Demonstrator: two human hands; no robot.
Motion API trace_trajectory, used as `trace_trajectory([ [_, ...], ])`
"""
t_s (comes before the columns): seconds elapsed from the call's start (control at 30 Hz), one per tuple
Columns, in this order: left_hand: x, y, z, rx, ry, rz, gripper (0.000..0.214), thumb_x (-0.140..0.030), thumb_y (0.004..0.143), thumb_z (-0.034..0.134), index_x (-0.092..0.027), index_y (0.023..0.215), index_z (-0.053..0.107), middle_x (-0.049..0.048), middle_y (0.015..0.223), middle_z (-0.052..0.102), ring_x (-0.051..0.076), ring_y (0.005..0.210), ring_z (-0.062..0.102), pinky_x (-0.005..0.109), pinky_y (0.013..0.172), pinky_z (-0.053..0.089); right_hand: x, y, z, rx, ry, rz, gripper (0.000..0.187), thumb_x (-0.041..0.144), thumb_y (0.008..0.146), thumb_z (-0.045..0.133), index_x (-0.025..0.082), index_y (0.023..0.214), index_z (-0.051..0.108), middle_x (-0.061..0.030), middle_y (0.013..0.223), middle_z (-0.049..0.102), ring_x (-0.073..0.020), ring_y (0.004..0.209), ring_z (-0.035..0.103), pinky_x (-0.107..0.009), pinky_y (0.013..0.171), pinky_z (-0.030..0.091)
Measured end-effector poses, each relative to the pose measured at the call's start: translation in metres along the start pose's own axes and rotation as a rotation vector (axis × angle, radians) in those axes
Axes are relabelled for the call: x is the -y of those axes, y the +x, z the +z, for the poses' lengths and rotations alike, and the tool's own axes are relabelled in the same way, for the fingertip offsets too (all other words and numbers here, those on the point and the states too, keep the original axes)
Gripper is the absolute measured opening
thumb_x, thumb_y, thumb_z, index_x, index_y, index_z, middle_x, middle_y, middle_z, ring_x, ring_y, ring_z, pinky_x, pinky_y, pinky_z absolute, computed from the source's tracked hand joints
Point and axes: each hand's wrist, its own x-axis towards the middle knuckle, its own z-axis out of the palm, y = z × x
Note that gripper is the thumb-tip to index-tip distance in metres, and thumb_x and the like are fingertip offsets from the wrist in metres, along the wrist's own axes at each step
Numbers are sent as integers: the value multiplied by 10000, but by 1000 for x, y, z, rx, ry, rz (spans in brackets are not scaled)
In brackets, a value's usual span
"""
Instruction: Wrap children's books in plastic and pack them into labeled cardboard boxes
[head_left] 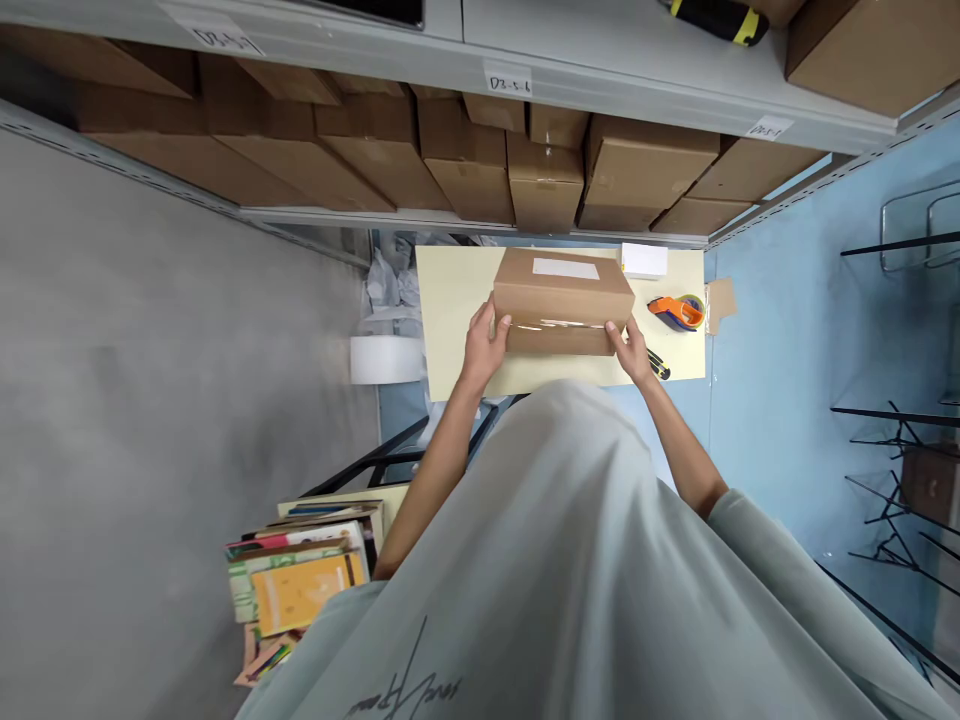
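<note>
A closed brown cardboard box (pixel 562 290) with a white label on top and clear tape along its near side sits on a pale yellow table (pixel 454 300). My left hand (pixel 486 340) grips its near left corner, fingers wrapped on the side. At the near right corner, my right hand (pixel 630 348) holds the box the same way.
An orange tape dispenser (pixel 679 312), a yellow-black utility knife (pixel 660 366) and a small white box (pixel 643 260) lie right of the box. Shelves of cardboard boxes (pixel 465 160) stand behind. A white roll (pixel 386 360) and stacked books (pixel 300 580) are at the left.
</note>
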Motion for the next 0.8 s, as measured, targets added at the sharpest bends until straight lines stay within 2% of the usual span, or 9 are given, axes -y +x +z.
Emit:
trace_trajectory([
  [0.07, 9, -10, 1, -19, -4, -60, 686, -567, 1060, 625, -208, 1644, 616, 182, 1714, 616, 319, 1581, 590, 525, 1320, 497, -10, -11, 4, 27, -18, -6, 683, 755, 1044, 491, 238, 1444, 690, -191, 1512, 744, -314, 1538, 594, -487, 1294, 502],
  [0.13, 19, -25, 9, 4, -87, -142, 692, -520, 1034, 656, -192, 1641, 603, 186, 1655, 671, 312, 1501, 666, 530, 1279, 542, -24, -20, 12, 71, 58, 34, 693, 760, 996, 588, 247, 1450, 695, -182, 1511, 745, -319, 1495, 633, -494, 1242, 556],
  [0.2, 28, -39, 17, 37, -159, -224, 728, -508, 999, 714, -171, 1632, 588, 199, 1621, 693, 319, 1474, 694, 533, 1273, 547, -38, -26, 21, 105, 155, 110, 763, 794, 933, 669, 256, 1473, 691, -168, 1519, 747, -330, 1466, 665, -505, 1199, 596],
  [0.3, 39, -49, 23, 83, -159, -325, 801, -566, 943, 807, -159, 1599, 591, 229, 1634, 672, 362, 1517, 664, 553, 1322, 491, -53, -25, 30, 126, 223, 201, 903, 883, 873, 696, 240, 1506, 690, -166, 1516, 760, -364, 1442, 695, -563, 1242, 570],
  [0.43, 46, -33, 16, 66, -158, -378, 967, -690, 913, 841, -184, 1673, 522, 243, 1795, 496, 403, 1714, 437, 564, 1420, 332, -56, -7, 33, 88, 260, 191, 1041, 946, 904, 623, 205, 1634, 604, -178, 1631, 688, -379, 1494, 665, -562, 1291, 536],
  [0.5, 46, -19, 14, 54, -190, -377, 1003, -725, 915, 824, -186, 1696, 501, 243, 1842, 422, 409, 1741, 386, 560, 1429, 313, -54, 3, 34, 54, 261, 173, 1079, 957, 908, 608, 199, 1674, 566, -176, 1684, 644, -385, 1531, 637, -546, 1303, 529],
  [0.57, 46, -7, 13, 102, -247, -315, 946, -721, 926, 803, -176, 1657, 549, 242, 1795, 498, 404, 1683, 482, 552, 1405, 369, -52, 12, 35, 45, 243, 150, 1058, 955, 917, 584, 203, 1662, 583, -171, 1670, 658, -391, 1531, 637, -555, 1326, 503],
  [0.67, 46, 5, 12, 178, -328, -227, 833, -645, 919, 809, -164, 1572, 623, 227, 1661, 651, 379, 1542, 635, 547, 1343, 469, -52, 24, 31, 102, 223, 127, 986, 925, 917, 595, 198, 1580, 650, -179, 1583, 723, -402, 1460, 679, -588, 1313, 505],
  [0.8, 43, 26, 10, 149, -359, -295, 823, -432, 811, 912, -198, 1552, 640, 206, 1599, 700, 371, 1496, 667, 561, 1304, 513, -49, 49, 15, 178, 257, 139, 960, 814, 820, 803, 152, 1504, 674, -232, 1537, 729, -399, 1382, 704, -588, 1225, 583],
])
